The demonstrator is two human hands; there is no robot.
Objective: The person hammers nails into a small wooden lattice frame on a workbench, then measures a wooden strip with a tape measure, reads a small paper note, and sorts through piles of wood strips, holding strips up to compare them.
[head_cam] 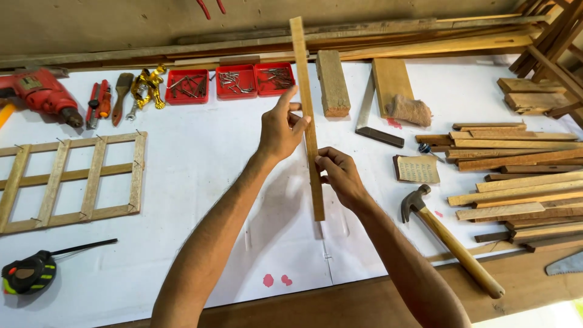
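A long thin wooden strip (301, 61) is held above the white-covered workbench (200, 182), running from the far wall down toward me. My left hand (280, 126) grips it near the middle from the left side. Just below, my right hand (339, 173) pinches its lower part from the right. The strip's lower end hangs free below my right hand.
A wooden lattice frame (73, 180) lies at left, a tape measure (29, 273) at the near left. Along the back are a red drill (41, 91), hand tools, three red trays of nails (231, 81) and a wood block (333, 82). A hammer (452, 240), square and stacked slats (516, 176) lie at right.
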